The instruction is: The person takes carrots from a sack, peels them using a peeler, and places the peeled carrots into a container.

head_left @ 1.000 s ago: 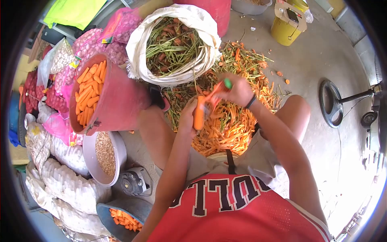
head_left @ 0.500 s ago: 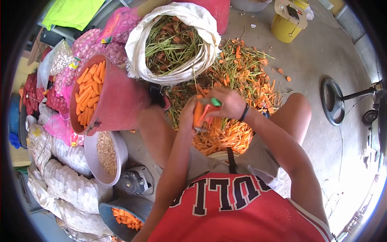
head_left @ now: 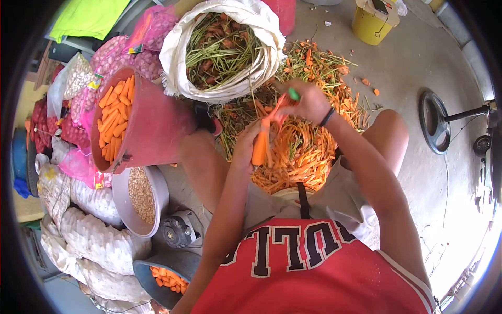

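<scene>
My left hand (head_left: pixel 246 146) is wrapped round a bright orange carrot (head_left: pixel 259 149), which points down toward my lap. In my right hand (head_left: pixel 309 104) is a peeler (head_left: pixel 282 109) with a red-orange body and a green end, at the carrot's upper end. Part of the peeler is blurred and covered by my fingers. Under both hands lies a heap of orange peelings (head_left: pixel 300 157), with green stalks and carrot pieces toward its far side.
A white sack (head_left: pixel 172 57) of untrimmed carrots stands ahead. At the left are a tilted red bucket (head_left: pixel 157 120) of peeled carrots, a grey basin (head_left: pixel 119 193), a blue-grey bucket (head_left: pixel 183 261) and white sacks (head_left: pixel 104 240). A yellow bucket (head_left: pixel 368 26) and round-based stand (head_left: pixel 435 123) are right.
My right hand drew the peeler down along the carrot, then moved back up to its far end. The view has shifted slightly, and my left hand still grips the carrot.
</scene>
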Available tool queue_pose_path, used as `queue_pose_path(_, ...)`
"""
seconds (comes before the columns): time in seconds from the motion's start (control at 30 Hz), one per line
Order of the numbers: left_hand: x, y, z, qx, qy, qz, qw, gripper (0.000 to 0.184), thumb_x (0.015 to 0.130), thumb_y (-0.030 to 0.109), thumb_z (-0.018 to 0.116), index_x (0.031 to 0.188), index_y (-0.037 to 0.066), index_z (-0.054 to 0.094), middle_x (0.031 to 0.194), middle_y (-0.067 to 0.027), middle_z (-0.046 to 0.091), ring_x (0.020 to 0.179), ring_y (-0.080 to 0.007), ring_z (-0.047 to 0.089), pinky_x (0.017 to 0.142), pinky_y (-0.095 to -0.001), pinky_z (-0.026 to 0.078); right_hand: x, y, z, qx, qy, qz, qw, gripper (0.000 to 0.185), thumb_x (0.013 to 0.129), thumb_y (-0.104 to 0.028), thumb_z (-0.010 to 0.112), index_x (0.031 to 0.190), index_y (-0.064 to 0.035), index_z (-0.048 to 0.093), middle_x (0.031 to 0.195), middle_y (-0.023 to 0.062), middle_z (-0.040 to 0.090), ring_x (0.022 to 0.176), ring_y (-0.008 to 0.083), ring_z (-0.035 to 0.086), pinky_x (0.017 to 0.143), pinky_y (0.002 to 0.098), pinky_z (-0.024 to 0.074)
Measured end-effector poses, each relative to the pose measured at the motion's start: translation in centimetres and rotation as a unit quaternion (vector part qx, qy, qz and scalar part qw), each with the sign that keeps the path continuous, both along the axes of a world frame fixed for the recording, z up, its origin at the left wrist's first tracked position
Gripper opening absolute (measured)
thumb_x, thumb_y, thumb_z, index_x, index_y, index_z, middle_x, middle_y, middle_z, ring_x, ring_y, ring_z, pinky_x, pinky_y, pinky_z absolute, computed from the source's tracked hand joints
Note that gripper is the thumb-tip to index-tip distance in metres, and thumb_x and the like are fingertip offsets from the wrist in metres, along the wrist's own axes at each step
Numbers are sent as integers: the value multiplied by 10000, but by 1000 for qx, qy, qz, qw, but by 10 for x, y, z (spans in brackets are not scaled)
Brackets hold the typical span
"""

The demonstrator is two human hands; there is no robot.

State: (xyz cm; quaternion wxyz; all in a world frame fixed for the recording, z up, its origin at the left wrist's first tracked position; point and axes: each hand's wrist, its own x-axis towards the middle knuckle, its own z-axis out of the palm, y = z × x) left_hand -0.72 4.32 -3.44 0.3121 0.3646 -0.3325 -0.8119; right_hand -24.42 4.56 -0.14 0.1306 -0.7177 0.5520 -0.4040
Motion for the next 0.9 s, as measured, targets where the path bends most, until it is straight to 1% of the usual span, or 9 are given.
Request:
queue_pose_path(0.1, 1, -2, 1, 4, 3, 0, 1000, 344, 984, 319, 562, 1218, 67, 569, 1062, -71, 655, 897, -153, 662, 743, -291, 565, -18, -10, -4, 45, -42, -91, 994, 537, 628, -297, 913, 1013, -39, 642, 825, 101, 651, 718, 188, 656, 666, 332, 549)
queue_pose_path(0.13, -1, -5, 3, 16, 10, 7, 1000, 350, 984, 318, 563, 1227, 67, 563, 1067, -72, 652, 908, -153, 661, 754, -297, 566, -11, -2, 2, 117, -110, -68, 985, 564, 636, -359, 894, 1043, -54, 652, 837, 118, 656, 746, 265, 659, 710, 366, 545)
queue_pose_path(0.23, -9, -7, 4, 25, 21, 67, 997, 354, 982, 316, 565, 1242, 76, 552, 1022, -66, 656, 904, -143, 664, 750, -307, 571, 27, 20, 7, -23, -47, 74, 996, 528, 635, -355, 892, 1003, -64, 649, 860, 122, 661, 760, 280, 672, 705, 375, 558)
queue_pose_path(0.33, -5, -6, 3, 25, 6, 30, 999, 338, 1014, 303, 499, 1236, 51, 544, 1035, -74, 639, 818, -159, 675, 679, -296, 583, 28, 16, 3, -63, 11, 81, 995, 574, 614, -325, 920, 1037, -47, 649, 804, 84, 645, 714, 197, 660, 665, 337, 551)
queue_pose_path(0.47, 4, -5, -2, 17, 54, -16, 998, 337, 1007, 295, 512, 1236, 51, 555, 1035, -74, 633, 823, -151, 668, 696, -296, 579, -24, -14, -5, 54, -57, -90, 993, 617, 605, -336, 919, 1074, -40, 649, 841, 94, 654, 706, 219, 667, 669, 345, 553)
queue_pose_path(0.6, -6, -11, -4, 86, 36, 76, 993, 339, 1003, 287, 518, 1227, 38, 568, 1033, -68, 628, 834, -135, 648, 705, -284, 561, 25, 19, 8, -21, -54, 81, 995, 611, 602, -331, 918, 1083, -70, 647, 910, 95, 654, 745, 244, 671, 666, 350, 552)
queue_pose_path(0.7, -8, -3, 5, 38, 41, 44, 997, 324, 1000, 284, 523, 1205, 39, 576, 1029, -54, 631, 856, -119, 631, 691, -273, 545, 29, 17, 8, -22, 5, 101, 995, 488, 644, -330, 877, 1015, -103, 655, 895, 94, 636, 751, 286, 653, 675, 406, 543)
queue_pose_path(0.83, 1, -4, -6, 4, -38, 27, 999, 305, 1005, 301, 510, 1160, 50, 585, 984, -47, 652, 841, -128, 641, 676, -267, 550, -17, -15, -1, 25, -20, -73, 997, 551, 627, -356, 888, 1038, -79, 646, 841, 95, 656, 751, 277, 675, 669, 385, 549)
queue_pose_path(0.9, 0, -7, -2, 37, 41, 25, 998, 309, 1003, 301, 513, 1161, 45, 585, 966, -55, 655, 792, -136, 644, 648, -266, 549, -12, -10, -7, 38, -55, -46, 997, 554, 619, -346, 896, 1038, -82, 648, 849, 99, 659, 753, 274, 678, 675, 381, 551)
